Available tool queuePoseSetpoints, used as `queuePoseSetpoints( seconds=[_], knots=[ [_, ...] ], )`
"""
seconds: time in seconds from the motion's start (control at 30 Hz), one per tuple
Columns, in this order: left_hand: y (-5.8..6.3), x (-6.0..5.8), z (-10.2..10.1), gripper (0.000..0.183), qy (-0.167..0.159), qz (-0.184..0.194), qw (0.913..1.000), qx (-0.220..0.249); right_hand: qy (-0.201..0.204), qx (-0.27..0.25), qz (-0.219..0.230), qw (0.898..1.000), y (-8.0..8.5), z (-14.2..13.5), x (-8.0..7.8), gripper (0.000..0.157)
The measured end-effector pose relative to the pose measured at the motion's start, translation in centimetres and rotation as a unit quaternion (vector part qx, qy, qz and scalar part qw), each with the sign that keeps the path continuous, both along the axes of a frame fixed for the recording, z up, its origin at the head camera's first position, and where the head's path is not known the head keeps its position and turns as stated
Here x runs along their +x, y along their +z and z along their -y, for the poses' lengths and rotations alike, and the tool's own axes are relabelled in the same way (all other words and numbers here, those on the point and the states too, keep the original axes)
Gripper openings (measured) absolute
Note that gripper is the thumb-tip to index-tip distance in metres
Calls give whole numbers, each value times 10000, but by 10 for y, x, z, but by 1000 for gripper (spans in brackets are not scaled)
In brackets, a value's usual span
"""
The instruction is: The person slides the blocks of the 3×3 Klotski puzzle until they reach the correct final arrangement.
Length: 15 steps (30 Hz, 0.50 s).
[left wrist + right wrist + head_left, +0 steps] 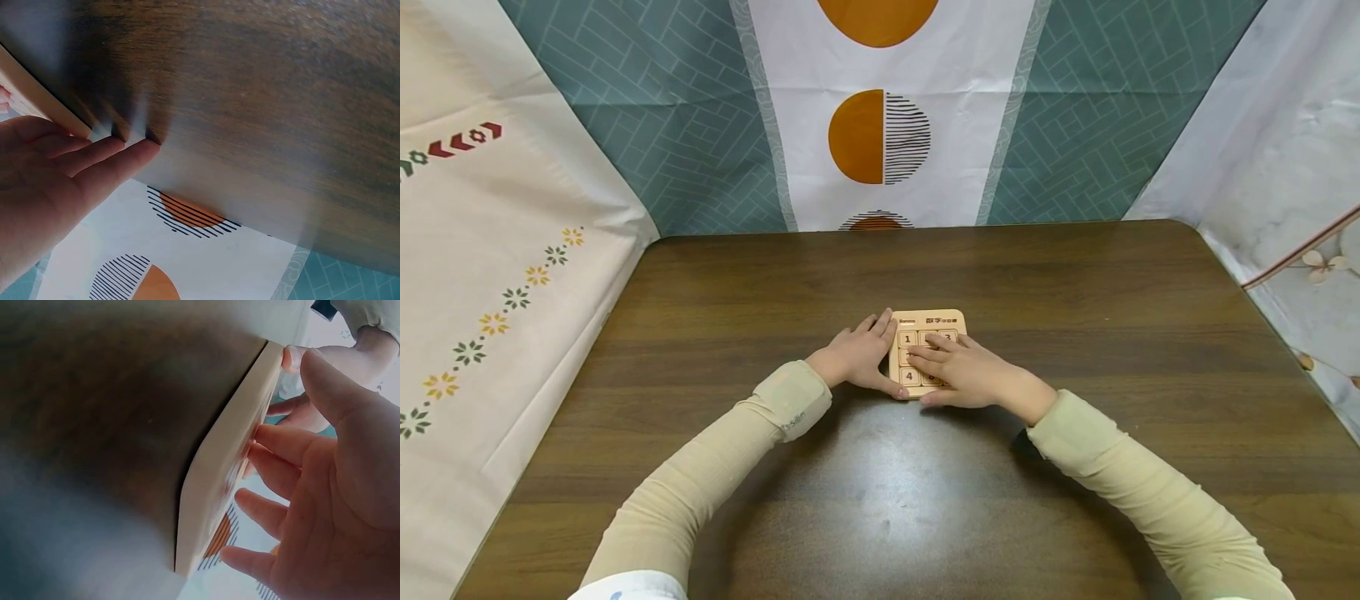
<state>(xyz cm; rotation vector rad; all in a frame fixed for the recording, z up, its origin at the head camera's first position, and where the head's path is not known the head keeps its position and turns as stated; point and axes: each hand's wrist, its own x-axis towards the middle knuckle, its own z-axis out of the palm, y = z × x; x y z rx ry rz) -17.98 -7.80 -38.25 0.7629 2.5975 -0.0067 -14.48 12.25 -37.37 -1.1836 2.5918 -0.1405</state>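
A light wooden number puzzle board [917, 316] lies flat on the brown table, with square tiles marked with digits in its frame. A tile marked 1 [907, 339] sits at the upper left, and one marked 4 [909, 377] at the lower left. My left hand [863, 357] lies along the board's left side, fingers stretched forward and thumb at the near left corner. Over the right part of the board, my right hand [966, 373] spreads its fingers, fingertips on the tiles and thumb at the near edge. It hides several tiles on that side.
The dark wood table [880, 517] spreads out around the board on all sides. Behind it hangs a green and white cloth [955, 158] with orange circles. A cream cloth with flower patterns [512, 358] hangs on the left, and a pale floral cloth [1292, 167] on the right.
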Motion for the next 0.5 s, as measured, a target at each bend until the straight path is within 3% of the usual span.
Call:
queuePoseSetpoints(
  seconds=[0.2, 0.5],
  knots=[
    [1, 0, 0, 121, 23, 22, 10000, -33, -46, 41, 38, 10000, 3, -1, -2, 67],
    [0, 0, -1, 121, 19, -27, 10000, -47, -619, 99, 28, 9980, 6, -18, -15, 68]
  ],
)
